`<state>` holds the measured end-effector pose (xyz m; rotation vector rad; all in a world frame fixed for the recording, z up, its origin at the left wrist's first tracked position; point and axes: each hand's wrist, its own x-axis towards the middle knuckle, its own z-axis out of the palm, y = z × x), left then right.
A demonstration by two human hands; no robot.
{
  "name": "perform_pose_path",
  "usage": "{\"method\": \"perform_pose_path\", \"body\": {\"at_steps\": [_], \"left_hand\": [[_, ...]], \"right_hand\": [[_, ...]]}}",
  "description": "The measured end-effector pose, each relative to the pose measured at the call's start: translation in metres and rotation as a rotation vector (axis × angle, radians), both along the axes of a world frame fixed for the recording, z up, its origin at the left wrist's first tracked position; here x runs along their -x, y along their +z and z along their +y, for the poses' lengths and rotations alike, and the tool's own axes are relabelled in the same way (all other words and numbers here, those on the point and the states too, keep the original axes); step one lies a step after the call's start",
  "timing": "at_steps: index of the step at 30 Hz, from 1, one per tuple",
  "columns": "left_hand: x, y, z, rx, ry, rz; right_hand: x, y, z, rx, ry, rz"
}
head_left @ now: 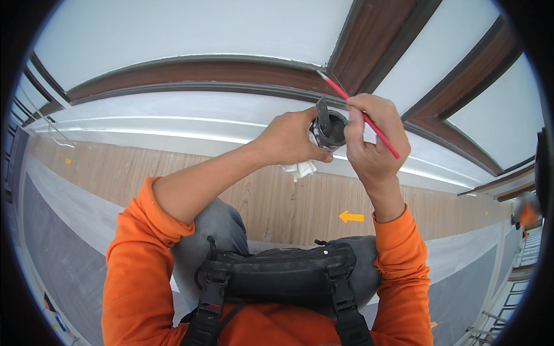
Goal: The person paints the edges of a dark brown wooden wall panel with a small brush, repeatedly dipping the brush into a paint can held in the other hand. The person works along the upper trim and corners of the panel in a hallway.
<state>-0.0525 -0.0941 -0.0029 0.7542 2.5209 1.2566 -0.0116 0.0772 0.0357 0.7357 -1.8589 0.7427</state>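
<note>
Two hands are busy: my left hand (292,137) curls around a small can (331,134), and my right hand (376,152) pinches a red brush (337,87). Its tip is at the brown frame's (231,72) corner, contact unclear. Probably I'm touching up edges; next calls for a light, steady stroke.

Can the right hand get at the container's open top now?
Probably yes: the right hand, holding a red-handled brush, is close beside the container, whose top is uncovered. The left hand grips its other side; a flat stick in it fills only part of the opening.
</note>
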Motion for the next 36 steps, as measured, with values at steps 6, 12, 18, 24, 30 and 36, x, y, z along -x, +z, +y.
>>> {"method": "perform_pose_path", "body": {"at_steps": [6, 12, 18, 24, 30, 36], "left_hand": [[0.003, -0.007, -0.001, 0.002, 0.003, 0.045], [0.002, -0.004, -0.002, -0.001, -0.012, 0.045], [0.001, 0.002, -0.002, 0.037, -0.019, 0.010], [0.000, -0.001, -0.003, 0.010, -0.020, 0.038], [0.001, 0.005, -0.004, 0.029, -0.059, -0.025], [0.003, -0.006, -0.003, -0.021, -0.053, 0.047]], "right_hand": [[0.002, 0.002, -0.016, -0.047, 0.085, 0.015], [-0.006, 0.010, -0.008, 0.025, -0.004, -0.015], [-0.006, 0.008, -0.003, 0.003, -0.109, -0.044], [-0.001, 0.010, -0.007, -0.018, -0.010, 0.016], [-0.003, 0.014, 0.001, 0.050, -0.047, -0.028], [-0.006, 0.016, 0.003, -0.004, -0.112, 0.004]]}}
